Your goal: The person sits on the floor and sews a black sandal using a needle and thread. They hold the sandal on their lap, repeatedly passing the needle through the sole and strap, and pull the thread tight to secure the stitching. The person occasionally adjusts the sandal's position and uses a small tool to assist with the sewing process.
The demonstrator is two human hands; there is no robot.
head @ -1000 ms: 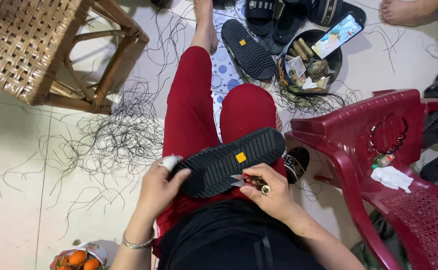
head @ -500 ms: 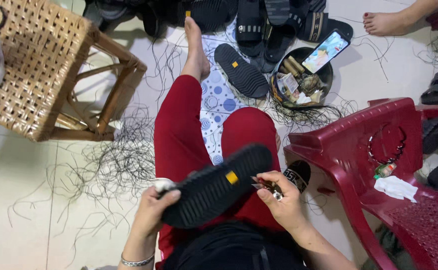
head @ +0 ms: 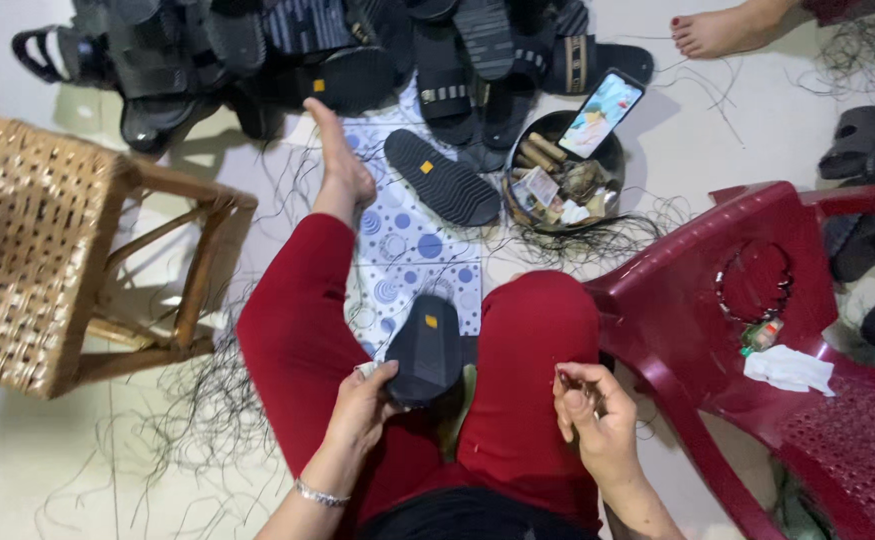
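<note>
The floor (head: 47, 470) is pale and smooth, strewn with loose black threads (head: 197, 420) that lie thickest at lower left and around the bowl. A patterned mat (head: 412, 245) with blue dots lies at centre, between the person's red-trousered legs. At far left stands a woven cane stool (head: 27, 260); at right, a dark red plastic chair (head: 747, 340) carries a white crumpled cloth (head: 787, 368). Across the top of the frame a heap of black sandals (head: 357, 50) is piled, one black sole (head: 441, 177) lying apart on the mat, and beside it a round bowl (head: 527, 215) of small tools has a phone (head: 602, 112) propped on its rim. Another person's bare foot (head: 722, 30) shows at upper right. The black shoe sole (head: 427, 345) sits low in the centre, over the lap, its long axis running up and down the frame (the far end pointing toward the top, a small orange tab near that end). The left hand (head: 362, 405) has its grip closed around the sole's lower left edge. The right hand (head: 592, 410), just apart from the sole at lower right, pinches something small and thin between fingertips; what it is cannot be told.
</note>
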